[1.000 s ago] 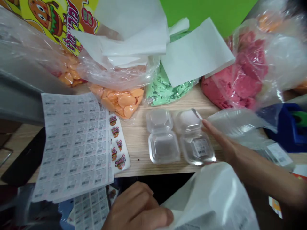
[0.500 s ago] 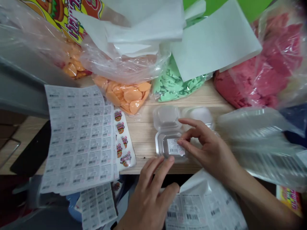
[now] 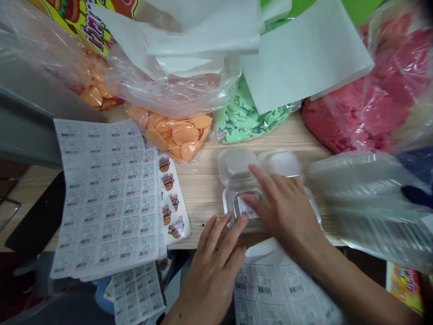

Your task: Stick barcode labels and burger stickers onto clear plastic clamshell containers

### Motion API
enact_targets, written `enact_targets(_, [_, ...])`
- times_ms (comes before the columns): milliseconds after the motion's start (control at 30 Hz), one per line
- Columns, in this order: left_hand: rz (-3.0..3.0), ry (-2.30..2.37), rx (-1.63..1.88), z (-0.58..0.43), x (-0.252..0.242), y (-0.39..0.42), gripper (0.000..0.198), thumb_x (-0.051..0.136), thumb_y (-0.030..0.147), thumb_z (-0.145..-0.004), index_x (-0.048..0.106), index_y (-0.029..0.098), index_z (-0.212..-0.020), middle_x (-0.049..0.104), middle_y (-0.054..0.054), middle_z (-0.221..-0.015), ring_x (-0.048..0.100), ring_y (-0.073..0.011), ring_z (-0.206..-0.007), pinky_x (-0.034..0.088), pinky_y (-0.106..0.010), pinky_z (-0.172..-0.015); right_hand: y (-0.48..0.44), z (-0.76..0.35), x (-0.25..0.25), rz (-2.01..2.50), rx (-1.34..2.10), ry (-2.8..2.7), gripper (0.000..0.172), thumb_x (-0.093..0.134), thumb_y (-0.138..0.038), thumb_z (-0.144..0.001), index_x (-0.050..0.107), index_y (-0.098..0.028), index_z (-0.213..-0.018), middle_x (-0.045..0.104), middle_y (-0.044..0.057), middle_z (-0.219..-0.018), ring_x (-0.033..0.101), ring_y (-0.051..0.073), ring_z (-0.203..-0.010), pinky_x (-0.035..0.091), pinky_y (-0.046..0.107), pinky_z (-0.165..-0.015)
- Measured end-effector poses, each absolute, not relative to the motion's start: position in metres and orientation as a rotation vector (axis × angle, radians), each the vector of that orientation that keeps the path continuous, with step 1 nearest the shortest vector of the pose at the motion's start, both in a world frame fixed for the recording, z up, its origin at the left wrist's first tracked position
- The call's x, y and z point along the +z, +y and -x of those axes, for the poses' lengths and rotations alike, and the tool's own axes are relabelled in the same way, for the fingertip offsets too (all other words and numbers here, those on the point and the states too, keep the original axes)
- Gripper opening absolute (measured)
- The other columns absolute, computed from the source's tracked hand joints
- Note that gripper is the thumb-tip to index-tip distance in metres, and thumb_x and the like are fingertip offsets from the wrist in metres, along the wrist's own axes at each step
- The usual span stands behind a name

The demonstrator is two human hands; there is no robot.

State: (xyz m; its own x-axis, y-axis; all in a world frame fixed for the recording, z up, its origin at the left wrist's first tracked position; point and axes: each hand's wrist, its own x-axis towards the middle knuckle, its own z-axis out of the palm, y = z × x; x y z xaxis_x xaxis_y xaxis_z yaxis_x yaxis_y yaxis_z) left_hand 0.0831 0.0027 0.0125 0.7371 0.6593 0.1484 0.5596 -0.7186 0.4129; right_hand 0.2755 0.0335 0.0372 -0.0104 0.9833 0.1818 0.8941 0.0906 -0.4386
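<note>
Pale wood-grain bench point(image 3: 199, 198) carries everything here, and an open clear plastic clamshell box point(image 3: 237, 167) serves as the landmark, its long axis running away from the person, base near and lid far. Toward the person from the box lies a printed barcode sheet point(image 3: 267, 289). The left hand point(image 3: 211, 271) sits open just in front of the box, fingers spread, and its fingertips point(image 3: 241, 218) reach the near corner, though whether they touch it is hard to tell. The right hand point(image 3: 287, 212) is the nearer to the box's middle, lying flat and open over the base, holding nothing in a closed grip. Its fingertips point(image 3: 245, 197) rest at a small barcode label point(image 3: 248, 208) in the base. A second clamshell box point(image 3: 280, 163) sits just right of the first, partly under that hand. Left of the box lie barcode label sheets point(image 3: 108, 198) and a strip of burger-cartoon stickers point(image 3: 173, 198). Beyond the box sit bags of orange discs point(image 3: 176, 137), green pieces point(image 3: 250, 119) and red crumbly material point(image 3: 355, 104), with white paper sheets point(image 3: 304, 58) draped above.
</note>
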Motion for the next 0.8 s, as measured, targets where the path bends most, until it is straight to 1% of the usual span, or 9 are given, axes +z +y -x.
enact_targets(100, [-2.618,0.936,0.416,-0.081,0.009,-0.001,0.022,0.043,0.005,-0.089,0.061,0.017,-0.086,0.047,-0.003,-0.142,0.036,-0.0244,-0.132,0.036,-0.048,-0.109,0.031,-0.287,0.037,1.828,0.232,-1.944,0.038,0.048,-0.026,-0.091,0.047,-0.015,-0.128,0.062,0.017,-0.102,0.059,0.032,-0.098,0.045,0.054,-0.083])
enact_targets(167, [-2.622,0.935,0.445,-0.078,0.004,-0.007,0.021,0.043,0.006,-0.089,0.061,0.016,-0.086,0.048,-0.007,-0.141,0.032,-0.0252,-0.135,0.038,-0.047,-0.108,0.025,-0.293,0.036,1.675,0.43,-2.073,0.043,0.056,-0.028,-0.087,0.046,-0.022,-0.129,0.054,0.014,-0.126,0.052,0.028,-0.116,0.045,0.047,-0.094])
enact_targets(233, [-2.628,0.916,0.492,-0.074,-0.001,-0.014,0.02,0.043,0.007,-0.089,0.061,0.015,-0.085,0.05,-0.011,-0.138,0.027,-0.0264,-0.138,0.039,-0.047,-0.107,0.02,-0.297,0.036,1.508,0.672,-2.185,0.055,0.063,-0.027,-0.083,0.042,-0.024,-0.133,0.044,0.011,-0.139,0.043,0.025,-0.127,0.042,0.042,-0.101])
enact_targets(333, [-2.634,0.892,0.538,-0.072,-0.005,-0.025,0.02,0.044,0.006,-0.089,0.061,0.015,-0.085,0.055,-0.012,-0.133,0.023,-0.0258,-0.14,0.032,-0.045,-0.111,0.021,-0.301,0.038,1.441,0.822,-2.195,0.061,0.063,-0.024,-0.083,0.037,-0.022,-0.138,0.047,0.011,-0.136,0.045,0.021,-0.125,0.042,0.039,-0.101])
enact_targets(433, [-2.63,0.896,0.554,-0.075,-0.002,-0.03,0.022,0.043,0.007,-0.091,0.062,0.014,-0.087,0.057,-0.01,-0.132,0.019,-0.0234,-0.141,0.017,-0.042,-0.117,0.03,-0.303,0.046,1.447,0.906,-2.116,0.06,0.065,-0.034,-0.081,0.042,-0.023,-0.135,0.052,0.009,-0.131,0.051,0.02,-0.119,0.044,0.037,-0.099])
enact_targets(500, [-2.637,0.903,0.61,-0.079,0.002,-0.029,0.022,0.042,0.007,-0.092,0.063,0.014,-0.089,0.057,-0.008,-0.131,0.013,-0.0236,-0.142,0.011,-0.041,-0.118,0.036,-0.305,0.053,1.461,1.01,-2.001,0.058,0.067,-0.039,-0.078,0.048,-0.024,-0.131,0.056,0.007,-0.129,0.053,0.021,-0.117,0.045,0.038,-0.098])
enact_targets(567, [-2.658,0.904,0.645,-0.084,0.005,-0.026,0.023,0.042,0.006,-0.091,0.064,0.014,-0.091,0.057,-0.007,-0.13,0.01,-0.0247,-0.143,0.011,-0.043,-0.118,0.042,-0.305,0.061,1.484,1.165,-1.861,0.055,0.068,-0.043,-0.076,0.054,-0.026,-0.126,0.059,0.005,-0.126,0.055,0.022,-0.116,0.045,0.038,-0.098])
enact_targets(633, [-2.684,0.917,0.641,-0.088,0.006,-0.022,0.022,0.043,0.006,-0.091,0.063,0.014,-0.092,0.057,-0.008,-0.13,0.013,-0.0256,-0.142,0.012,-0.045,-0.117,0.046,-0.305,0.068,1.51,1.32,-1.728,0.05,0.068,-0.045,-0.075,0.059,-0.026,-0.121,0.063,0.004,-0.12,0.058,0.023,-0.113,0.045,0.04,-0.097])
enact_targets(800, [-2.701,0.967,0.574,-0.096,0.006,-0.013,0.017,0.046,0.009,-0.09,0.062,0.015,-0.088,0.057,-0.012,-0.13,0.033,-0.0262,-0.135,0.026,-0.051,-0.112,0.05,-0.306,0.083,1.459,1.46,-1.47,0.042,0.069,-0.04,-0.075,0.064,-0.026,-0.115,0.067,0.004,-0.114,0.062,0.023,-0.105,0.049,0.038,-0.09])
